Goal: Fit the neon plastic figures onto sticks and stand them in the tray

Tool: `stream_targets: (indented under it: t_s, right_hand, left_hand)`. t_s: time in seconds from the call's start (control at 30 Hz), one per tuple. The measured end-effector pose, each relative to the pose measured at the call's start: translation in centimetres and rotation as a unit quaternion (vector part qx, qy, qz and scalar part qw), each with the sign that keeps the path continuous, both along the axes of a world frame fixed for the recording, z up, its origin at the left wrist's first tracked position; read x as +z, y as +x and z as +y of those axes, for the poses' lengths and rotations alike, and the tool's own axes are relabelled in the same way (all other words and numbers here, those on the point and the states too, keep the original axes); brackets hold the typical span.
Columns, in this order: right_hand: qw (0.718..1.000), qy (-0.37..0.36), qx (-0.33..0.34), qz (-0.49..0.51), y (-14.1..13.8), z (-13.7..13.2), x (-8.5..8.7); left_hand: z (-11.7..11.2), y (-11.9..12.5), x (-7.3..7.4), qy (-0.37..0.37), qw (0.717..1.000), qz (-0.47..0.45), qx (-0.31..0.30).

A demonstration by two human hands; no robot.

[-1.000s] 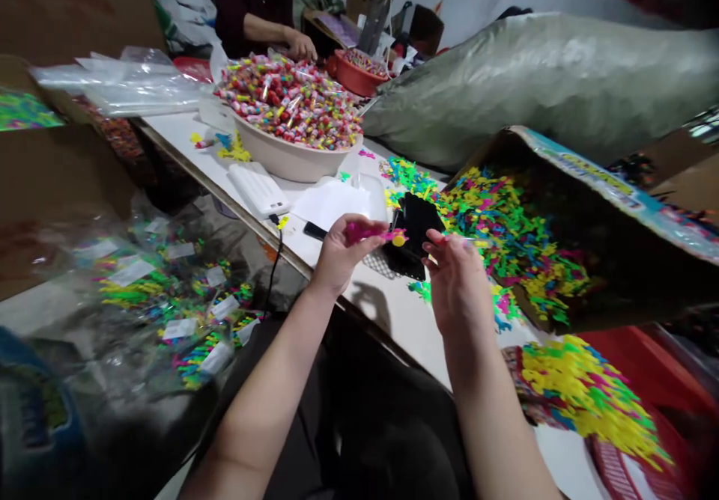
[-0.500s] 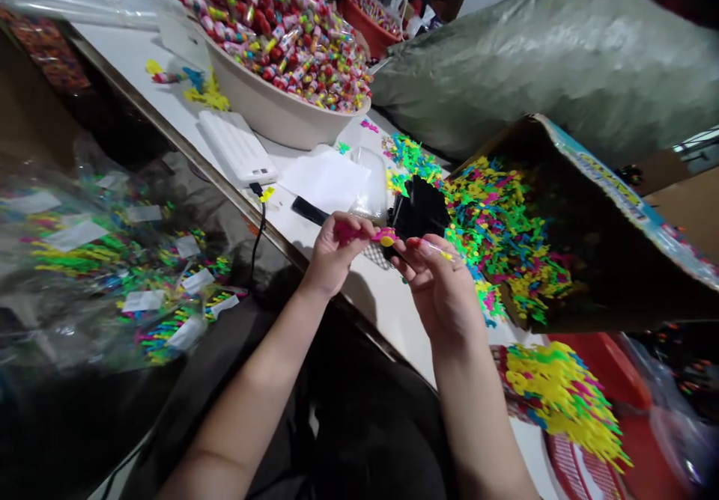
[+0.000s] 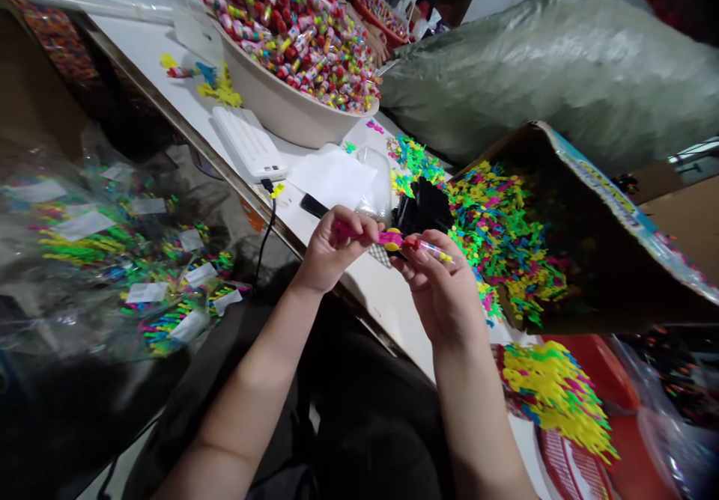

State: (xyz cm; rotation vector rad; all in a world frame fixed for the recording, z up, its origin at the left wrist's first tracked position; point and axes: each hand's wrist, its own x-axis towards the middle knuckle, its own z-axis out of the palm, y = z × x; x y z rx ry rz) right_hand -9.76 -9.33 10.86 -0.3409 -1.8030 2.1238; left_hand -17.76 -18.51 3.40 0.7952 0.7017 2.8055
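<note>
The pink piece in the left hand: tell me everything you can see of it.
The pink piece is bright and slim and looks like smooth plastic, with yellow parts on either side near its right end. It is held roughly level above the white table, pinched by the left hand, whose fingers cover part of it. Its yellow-sided end points at the small tube in the right hand; whether they touch is unclear.

The left grip [image 3: 332, 251] and right grip [image 3: 443, 281] pinch close together, forearms [image 3: 261, 373] extended.
</note>
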Motion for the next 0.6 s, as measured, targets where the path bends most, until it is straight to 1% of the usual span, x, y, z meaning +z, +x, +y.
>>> stream_targets:
  t_s: [0.17,0.33,0.43,0.6]
  right_hand:
    - [1.000,0.010,-0.002,-0.010,-0.01,-0.12,0.10]
    - [1.000,0.021,-0.003,-0.013,-0.03,-0.16,0.08]
    - [1.000,0.018,-0.003,-0.014,-0.06,-0.06,-0.01]
    - [1.000,0.008,-0.003,-0.013,-0.05,0.21,-0.14]
  left_hand:
    - [0.04,0.05,0.05,0.001,1.000,-0.006,-0.001]
    - [-0.04,0.22,0.27,-0.021,0.999,-0.030,-0.005]
    - [-0.04,0.25,0.35,-0.014,0.999,-0.042,-0.017]
    - [0.06,0.20,0.35,-0.015,0.998,-0.050,-0.017]
